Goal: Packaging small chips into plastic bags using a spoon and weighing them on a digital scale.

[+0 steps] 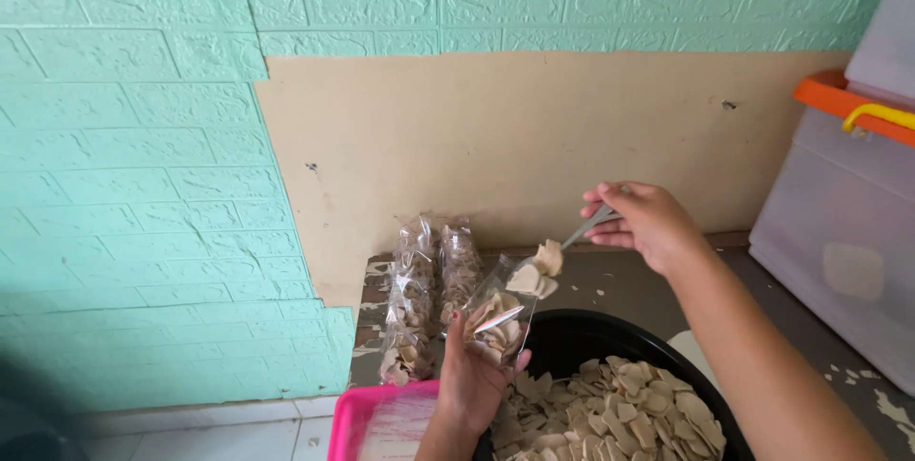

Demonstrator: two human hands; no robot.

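Note:
My left hand (469, 380) grips a clear plastic bag (498, 313) partly filled with pale chips, held above the near rim of a black basin (562, 337). My right hand (646, 223) holds a metal spoon (583, 230) loaded with chips (537, 270) at the mouth of the bag. The basin holds a heap of loose pale chips (620, 413).
Two filled clear bags of chips (419, 299) lean against the wall behind the basin. A pink tray (367, 423) sits at the bottom left. A translucent storage box with an orange rim and yellow clasp (843, 184) stands at the right. Green brick-pattern wall panels and a beige board are behind.

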